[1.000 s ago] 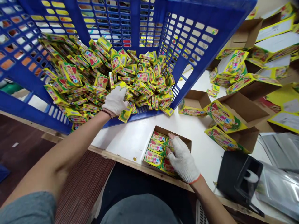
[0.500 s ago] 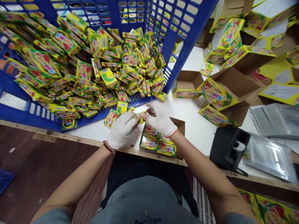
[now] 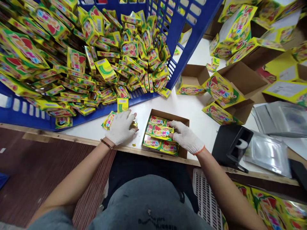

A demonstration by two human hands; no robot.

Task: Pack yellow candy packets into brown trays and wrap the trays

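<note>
My right hand [image 3: 185, 135], in a white glove, pinches the right end of a small yellow-green candy box [image 3: 161, 132]. That box lies on top of others inside an open carton [image 3: 184, 121], whose front row and back left also hold boxes. To the left, my left hand [image 3: 121, 127], gloved too, rests palm down on the white table with its fingers apart. Beneath it, partly covered, is a loose candy box [image 3: 109, 120]. A shiny yellowish piece shows between its thumb and fingers, too hidden to name. Another candy box [image 3: 122, 104] lies just beyond the fingertips.
A blue plastic crate [image 3: 93, 118] heaped with candy boxes fills the back left. Empty printed cartons [image 3: 224, 91] are piled at the right. A black tape dispenser [image 3: 231, 145] and clear plastic sheets [image 3: 268, 156] lie near the right front edge.
My hands were together over a small box and have parted. The right hand has moved right and down, with a box now in the carton. The left has flattened onto the table.
</note>
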